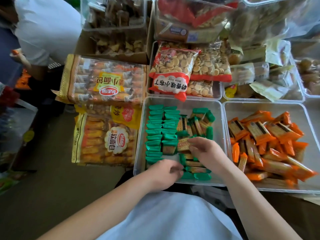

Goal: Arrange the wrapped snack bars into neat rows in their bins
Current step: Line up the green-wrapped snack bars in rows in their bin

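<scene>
A clear plastic bin (183, 103) holds green-wrapped snack bars. Two upright rows of them (161, 130) stand along its left side, and loose green bars (199, 122) lie jumbled on the right. My right hand (206, 151) is inside the bin with its fingers closed on one green bar (183, 144). At the bin's near edge, my left hand (164, 172) pinches another green bar (187, 174). To the right, a second clear bin (259, 106) holds a loose heap of orange-wrapped bars (265, 142).
Large bags of small breads (103, 80) lie left of the green bin. Bags of round biscuits (173, 70) fill the bin behind it. More bins and boxes of snacks stand further back. Another person in a white shirt (48, 26) stands at the far left.
</scene>
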`<state>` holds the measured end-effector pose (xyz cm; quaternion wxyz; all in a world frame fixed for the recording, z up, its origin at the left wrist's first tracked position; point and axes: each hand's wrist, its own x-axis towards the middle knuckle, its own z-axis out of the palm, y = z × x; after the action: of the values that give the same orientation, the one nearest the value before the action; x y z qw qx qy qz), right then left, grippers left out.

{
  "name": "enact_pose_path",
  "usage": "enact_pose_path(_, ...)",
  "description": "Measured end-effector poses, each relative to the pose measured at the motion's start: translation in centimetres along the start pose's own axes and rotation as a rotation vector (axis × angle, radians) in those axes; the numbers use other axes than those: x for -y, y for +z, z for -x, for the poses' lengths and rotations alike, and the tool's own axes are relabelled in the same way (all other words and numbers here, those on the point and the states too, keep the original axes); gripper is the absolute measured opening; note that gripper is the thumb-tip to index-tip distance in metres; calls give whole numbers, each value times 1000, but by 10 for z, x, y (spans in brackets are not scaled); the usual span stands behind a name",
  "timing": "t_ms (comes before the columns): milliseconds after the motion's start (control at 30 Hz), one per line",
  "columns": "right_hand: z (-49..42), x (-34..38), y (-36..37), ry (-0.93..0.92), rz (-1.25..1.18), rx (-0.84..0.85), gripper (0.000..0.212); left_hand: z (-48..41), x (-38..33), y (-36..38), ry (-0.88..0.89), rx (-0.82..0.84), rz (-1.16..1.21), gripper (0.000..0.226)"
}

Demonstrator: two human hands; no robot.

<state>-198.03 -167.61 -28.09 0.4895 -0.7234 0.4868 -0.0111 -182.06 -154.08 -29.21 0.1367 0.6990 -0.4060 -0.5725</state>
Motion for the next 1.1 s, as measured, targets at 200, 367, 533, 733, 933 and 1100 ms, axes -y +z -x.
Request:
enact_pose_path(200, 39, -15, -9, 80, 445, 298, 21, -3, -16, 5, 64, 37, -277, 46)
enact_pose_path(367, 40, -17, 0, 26, 549, 400, 24, 14, -6, -11, 131, -2, -222, 46)
enact_pose_path(533, 43, 1, -18, -41, 461, 485, 14, 24, 0, -22, 146, -211, 101, 29)
enact_pose_path(733, 46, -1, -34, -21, 418, 304, 38, 30, -11, -39, 132, -385, 436, 40)
enact_pose_path(933, 39, 15, -43, -7, 85, 70, 51, 38, -13, -47, 118, -401, 612, 42)
enact_pose_path(1100, 36, 19, -41, -30, -1, 30, 49, 39, -12, -53, 109, -419, 636, 44)
